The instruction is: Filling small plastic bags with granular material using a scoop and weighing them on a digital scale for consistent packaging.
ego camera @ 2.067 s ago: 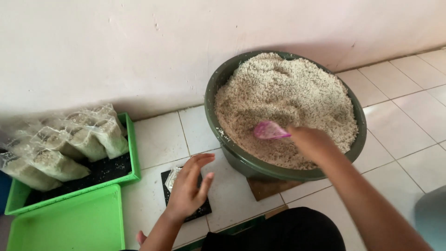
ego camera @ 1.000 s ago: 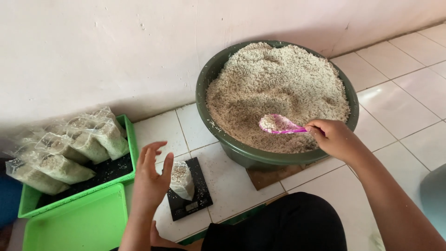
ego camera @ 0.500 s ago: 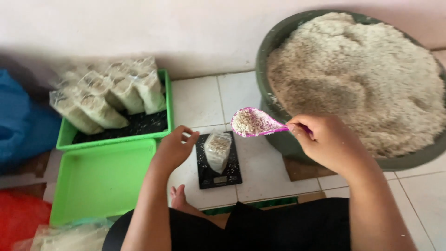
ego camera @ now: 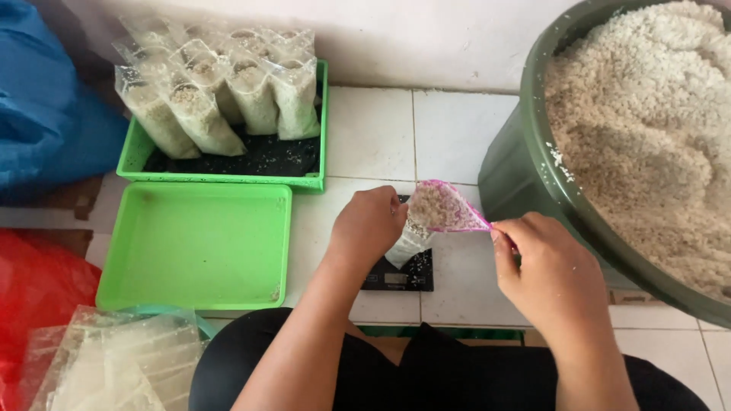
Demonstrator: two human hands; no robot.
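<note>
Person sits on white tile floor [ego camera: 457,129], dark-clothed lap at bottom edge. Stack of empty clear bags [ego camera: 114,365] lower left, red plastic [ego camera: 34,289] beside it. Right hand [ego camera: 544,266] clenched on handle of pink scoop [ego camera: 445,207] loaded with pale grain, tilted over small bag [ego camera: 407,243]. Left hand [ego camera: 369,224] grasps bag mouth; bag stands on black scale [ego camera: 400,274]. Empty green tray [ego camera: 198,243] left of scale. Behind it second tray [ego camera: 312,171] with filled bags [ego camera: 221,91]. Blue plastic [ego camera: 46,106] far left. Green basin [ego camera: 525,175] of grain right, against white wall [ego camera: 426,38].
</note>
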